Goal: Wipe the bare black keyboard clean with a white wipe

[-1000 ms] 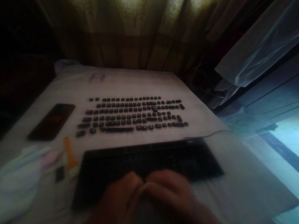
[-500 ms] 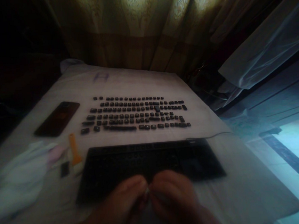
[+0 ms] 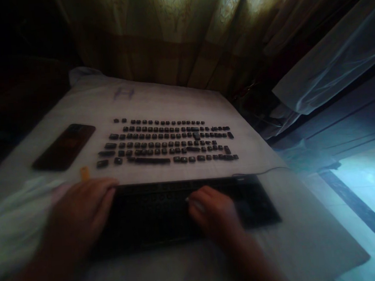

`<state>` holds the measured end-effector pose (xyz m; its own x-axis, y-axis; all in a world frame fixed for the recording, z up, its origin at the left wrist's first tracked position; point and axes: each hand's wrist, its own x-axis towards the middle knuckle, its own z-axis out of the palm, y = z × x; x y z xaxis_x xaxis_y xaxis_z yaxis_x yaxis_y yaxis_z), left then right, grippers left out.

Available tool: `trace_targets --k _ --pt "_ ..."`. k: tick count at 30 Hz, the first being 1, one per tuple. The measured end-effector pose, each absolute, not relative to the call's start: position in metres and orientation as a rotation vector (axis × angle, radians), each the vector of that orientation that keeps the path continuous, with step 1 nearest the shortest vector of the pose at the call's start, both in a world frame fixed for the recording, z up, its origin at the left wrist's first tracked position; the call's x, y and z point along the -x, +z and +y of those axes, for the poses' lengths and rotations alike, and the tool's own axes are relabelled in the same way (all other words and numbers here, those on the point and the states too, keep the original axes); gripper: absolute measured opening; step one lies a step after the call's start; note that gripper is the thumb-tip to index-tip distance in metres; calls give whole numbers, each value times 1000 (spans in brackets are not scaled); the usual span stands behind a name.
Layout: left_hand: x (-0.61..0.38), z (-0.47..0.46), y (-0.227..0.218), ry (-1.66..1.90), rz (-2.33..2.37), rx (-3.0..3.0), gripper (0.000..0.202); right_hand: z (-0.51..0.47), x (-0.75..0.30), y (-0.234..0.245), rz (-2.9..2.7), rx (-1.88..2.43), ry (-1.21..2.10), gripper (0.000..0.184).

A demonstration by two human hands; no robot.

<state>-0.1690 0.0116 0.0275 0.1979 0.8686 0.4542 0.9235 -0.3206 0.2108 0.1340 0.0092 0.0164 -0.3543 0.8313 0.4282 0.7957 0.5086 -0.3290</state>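
A black keyboard base (image 3: 167, 212) with its keys taken off lies on a white cloth (image 3: 171, 102) in dim light. Beyond it, rows of loose black keycaps (image 3: 168, 141) are laid out in keyboard order. My left hand (image 3: 82, 211) rests fingers-down on the keyboard's left end, over an orange tool (image 3: 84, 172) whose tip pokes out. My right hand (image 3: 213, 212) hovers over the middle of the keyboard with curled fingers pinching something small and pale that I cannot make out.
A dark phone (image 3: 65, 147) lies at the left of the keycaps. A crumpled white cloth (image 3: 14, 221) sits at the left edge. Curtains (image 3: 171, 32) hang behind. A thin cable (image 3: 262, 170) leaves the keyboard's right end. The floor drops away at the right.
My hands, pressed together at the keyboard's near edge, have separated. The left hand moved left to the keyboard's end over the orange tool; the right moved forward onto the keyboard.
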Motion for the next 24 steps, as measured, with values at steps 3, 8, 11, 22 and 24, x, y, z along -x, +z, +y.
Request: trace_targets --k 3,8,11,22,24 --pt "180 19 23 -639 -1760 2367 52 11 -131 18 -2252 1344 25 16" --pt "182 21 14 -573 -1830 2387 52 7 -130 15 -2271 1333 15 18" --pt "182 22 14 -577 -1841 2390 52 2 -130 14 -2262 1344 43 18" --pt "191 26 12 -503 -1959 2398 56 -2 -134 26 -2269 1324 226 16" --pt "191 26 11 -498 -1969 2397 56 -1 -129 27 -2257 1270 259 16"
